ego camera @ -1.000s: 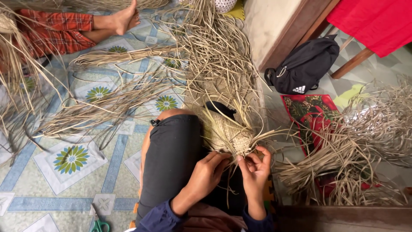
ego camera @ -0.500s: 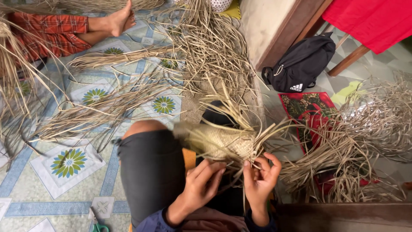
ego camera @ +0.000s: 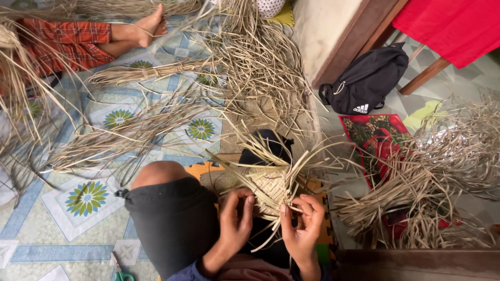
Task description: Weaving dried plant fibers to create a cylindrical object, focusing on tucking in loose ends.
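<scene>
Head view: the woven basket [ego camera: 268, 182] has turned upright since a moment ago, loose strips now fanning upward over the lap. Left hand [ego camera: 235, 218] pinches one strip; right hand [ego camera: 302, 224] curls closed on another. One basket, one backpack [ego camera: 367, 80], one scissors [ego camera: 121, 271] on the floor.

A black backpack [ego camera: 369, 79] lies near red cloth [ego camera: 458, 26]; green-handled scissors [ego camera: 120, 270] on floor.

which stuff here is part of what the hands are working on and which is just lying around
In use: left hand; right hand; half-woven tan straw basket; loose dry straw strips on the floor.
Lying about: black backpack; green-handled scissors; red patterned cloth.
</scene>
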